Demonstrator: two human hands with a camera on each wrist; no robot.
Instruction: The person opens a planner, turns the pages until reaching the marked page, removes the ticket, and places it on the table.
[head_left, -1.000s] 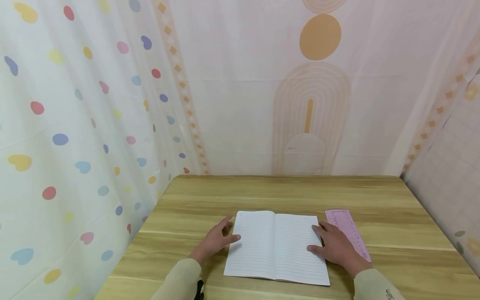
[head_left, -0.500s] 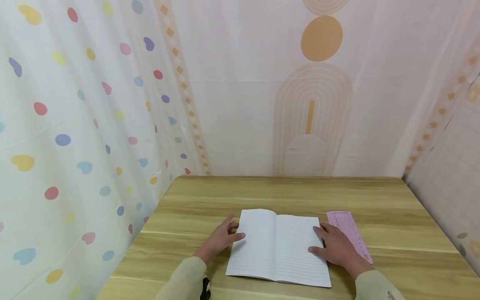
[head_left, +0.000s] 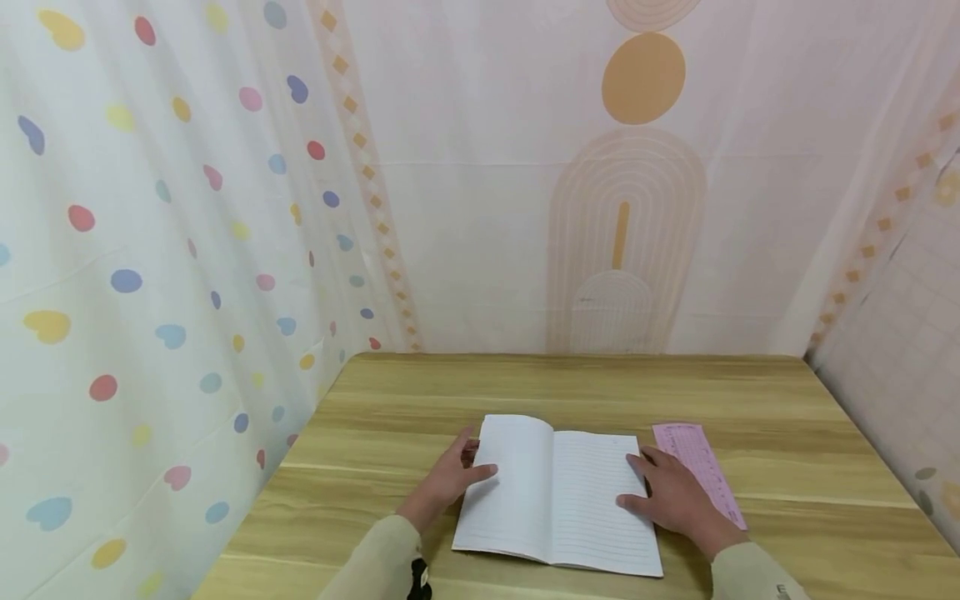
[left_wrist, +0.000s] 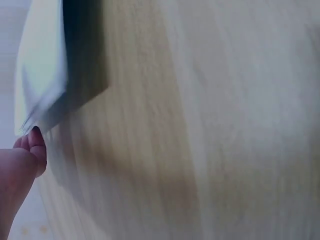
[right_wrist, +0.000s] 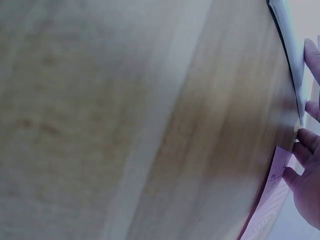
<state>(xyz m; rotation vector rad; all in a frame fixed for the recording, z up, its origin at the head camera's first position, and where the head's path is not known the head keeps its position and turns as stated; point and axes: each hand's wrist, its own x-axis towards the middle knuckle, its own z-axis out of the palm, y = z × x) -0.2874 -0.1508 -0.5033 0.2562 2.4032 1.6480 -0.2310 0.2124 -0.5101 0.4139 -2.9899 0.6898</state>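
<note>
An open notebook [head_left: 592,500] with lined white pages lies on the table in the head view. At its left edge my left hand [head_left: 450,475] pinches the left pages or cover, thumb on top and fingers beneath. That left side is raised off the table, and the left wrist view shows the lifted notebook [left_wrist: 42,60] with its shadow below. My right hand [head_left: 672,492] rests along the right edge, thumb and a fingertip on the page, the other fingers over the edge. Right beside it lies a pink ruler [head_left: 697,462], partly behind the hand; the right wrist view shows the ruler [right_wrist: 270,195] near the fingers.
The wooden table [head_left: 465,379] reaches back to a patterned curtain [head_left: 480,250]. A dotted curtain [head_left: 187,250] hangs along the left side. Another pale patterned cloth [head_left: 900,333] hangs on the right.
My left hand has moved slightly right and up, its thumb further over the page. The notebook's left side has risen a little. My right hand has stayed almost still on the right edge.
</note>
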